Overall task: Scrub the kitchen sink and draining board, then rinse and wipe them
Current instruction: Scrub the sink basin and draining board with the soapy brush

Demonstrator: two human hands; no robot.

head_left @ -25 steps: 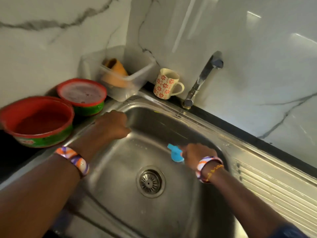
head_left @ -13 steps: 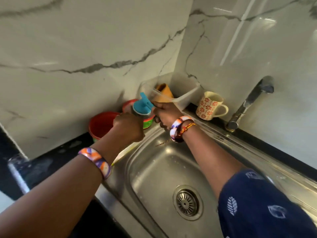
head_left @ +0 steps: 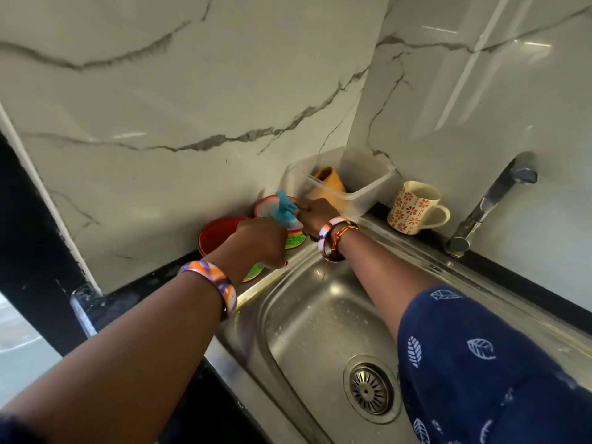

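Head view. The sink (head_left: 323,318) occupies the near right of the scene, set into a dark counter (head_left: 134,296); its drain (head_left: 371,388) lies near the bottom edge. The draining board is not identifiable in this view.

The right hand (head_left: 315,214) reaches to the far left corner of the sink and pinches a blue scrubber (head_left: 286,208) with curled fingers. The scrubber sits over the top of a red-rimmed tub (head_left: 282,219) on the counter.

The left hand (head_left: 261,243) is positioned just near of that tub, fingers curled downward. Whether it grips the tub cannot be determined; the fingertips are hidden.

A second red tub (head_left: 217,233) stands to the left, touching or just beside the first.

Further right along the wall: a clear plastic box (head_left: 362,184) containing an orange item (head_left: 326,181), then a flower-patterned mug (head_left: 413,206), then the tap (head_left: 490,200). Each wrist carries a patterned bangle.
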